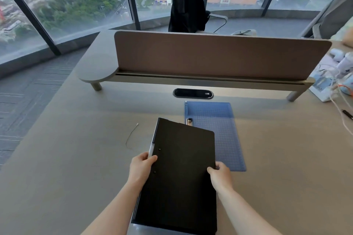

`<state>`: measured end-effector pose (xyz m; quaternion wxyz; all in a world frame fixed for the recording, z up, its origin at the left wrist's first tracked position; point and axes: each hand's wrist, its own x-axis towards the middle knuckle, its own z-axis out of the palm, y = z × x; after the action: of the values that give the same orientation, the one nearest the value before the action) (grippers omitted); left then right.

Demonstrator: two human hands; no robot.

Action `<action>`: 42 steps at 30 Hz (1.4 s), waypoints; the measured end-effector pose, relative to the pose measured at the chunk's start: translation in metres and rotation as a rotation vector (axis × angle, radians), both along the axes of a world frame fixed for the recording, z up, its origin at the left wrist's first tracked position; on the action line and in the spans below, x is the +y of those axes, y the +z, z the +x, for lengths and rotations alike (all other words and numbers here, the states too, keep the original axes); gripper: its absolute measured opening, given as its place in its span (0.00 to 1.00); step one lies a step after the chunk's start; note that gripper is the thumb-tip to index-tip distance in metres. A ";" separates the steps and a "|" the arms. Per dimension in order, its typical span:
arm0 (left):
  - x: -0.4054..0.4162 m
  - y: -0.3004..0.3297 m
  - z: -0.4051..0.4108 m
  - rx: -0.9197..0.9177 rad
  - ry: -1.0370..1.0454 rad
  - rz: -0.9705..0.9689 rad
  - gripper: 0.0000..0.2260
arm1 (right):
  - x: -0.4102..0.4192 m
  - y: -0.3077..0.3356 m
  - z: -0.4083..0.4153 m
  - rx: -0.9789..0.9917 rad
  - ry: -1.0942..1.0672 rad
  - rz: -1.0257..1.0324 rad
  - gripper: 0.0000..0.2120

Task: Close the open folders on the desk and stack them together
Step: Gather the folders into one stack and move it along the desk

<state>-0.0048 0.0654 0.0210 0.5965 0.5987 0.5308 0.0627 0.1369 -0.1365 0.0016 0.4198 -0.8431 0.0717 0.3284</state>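
Note:
A black folder (181, 170), closed, is held lengthwise over the near middle of the desk. My left hand (141, 168) grips its left spine edge, thumb on the cover. My right hand (219, 176) grips its right edge. Behind and to the right lies a translucent blue folder (217, 129) with a grid pattern, flat on the desk, with a metal clip (189, 121) showing at its left side. The black folder covers the blue one's left part, so I cannot tell whether the blue one lies open.
A thin loose wire (131, 135) lies on the desk left of the folders. A cable port (193, 93) sits under the raised shelf with its brown divider panel (219, 55). Cables, a pen (347, 114) and white items crowd the right edge.

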 end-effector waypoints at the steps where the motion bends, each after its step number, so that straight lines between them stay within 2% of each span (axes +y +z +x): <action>1: 0.001 -0.002 0.001 0.024 -0.023 0.042 0.05 | 0.001 0.000 -0.001 -0.005 0.012 -0.026 0.05; 5: 0.000 -0.004 0.002 0.104 -0.075 0.160 0.08 | 0.004 0.001 -0.004 -0.024 0.037 -0.100 0.04; 10: 0.003 -0.010 -0.003 0.186 -0.107 0.260 0.16 | 0.009 0.003 -0.005 -0.020 0.044 -0.126 0.06; 12: 0.004 -0.011 -0.004 0.205 -0.122 0.302 0.15 | 0.010 0.005 -0.004 -0.013 0.035 -0.123 0.07; 14: 0.002 -0.012 -0.004 0.209 -0.126 0.326 0.14 | 0.011 0.004 -0.005 0.001 0.021 -0.125 0.06; 17: 0.003 -0.012 -0.004 0.249 -0.137 0.336 0.19 | 0.011 0.002 -0.005 0.015 -0.011 -0.128 0.05; 23: 0.009 -0.022 -0.003 0.391 -0.196 0.126 0.28 | 0.012 0.002 -0.001 0.062 -0.089 -0.117 0.05; 26: 0.013 -0.025 -0.001 0.367 -0.179 0.068 0.26 | 0.013 0.004 0.002 0.099 -0.122 -0.123 0.04; 30: 0.016 -0.029 -0.001 0.387 -0.162 -0.033 0.33 | 0.013 -0.002 0.001 0.119 -0.123 -0.118 0.02; 38: 0.013 -0.027 0.003 0.340 -0.095 -0.144 0.36 | 0.010 -0.003 -0.011 0.073 -0.134 -0.029 0.06; 42: 0.010 -0.026 0.005 0.322 -0.042 -0.196 0.42 | 0.011 -0.002 -0.013 0.107 -0.180 0.076 0.08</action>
<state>-0.0002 0.0758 -0.0049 0.5604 0.5510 0.6104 -0.0985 0.1237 -0.1256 0.0001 0.4748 -0.7981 0.1569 0.3361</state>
